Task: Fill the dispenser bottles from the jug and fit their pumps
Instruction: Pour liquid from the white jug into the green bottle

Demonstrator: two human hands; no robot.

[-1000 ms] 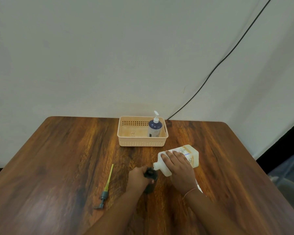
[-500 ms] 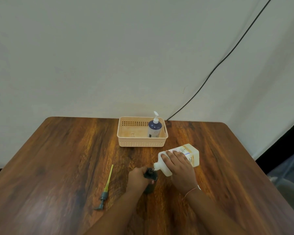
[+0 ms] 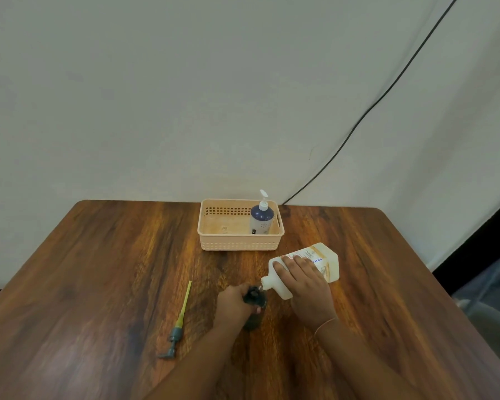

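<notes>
Your right hand (image 3: 306, 287) is wrapped over the top of the pale plastic jug (image 3: 303, 269), fingers spread across its shoulder and clamped on it, and you have it tipped well over so that it lies almost on its side, base pointing up toward the far right and its white spout (image 3: 267, 283) angled down to the left. The spout sits right at the mouth of the dark dispenser bottle (image 3: 254, 306), which stands upright on the wooden table (image 3: 98, 269) near the front centre; whether the two rims touch is too fine to tell, and no stream of liquid can be made out. Your left hand (image 3: 233, 304) is closed around that dark bottle from its left side, gripping it near the neck, with much of the body hidden behind your fingers. Its pump (image 3: 178, 324) lies flat on the table well to the left of your left hand, grey head nearest you and the yellow-green dip tube pointing away toward the wall. Farther back, a peach plastic basket (image 3: 240, 243) sits near the table's rear edge, and a blue dispenser bottle (image 3: 261, 220) with a white pump already fitted stands upright in its right end. A black cable (image 3: 373, 108) runs diagonally down the wall behind.
</notes>
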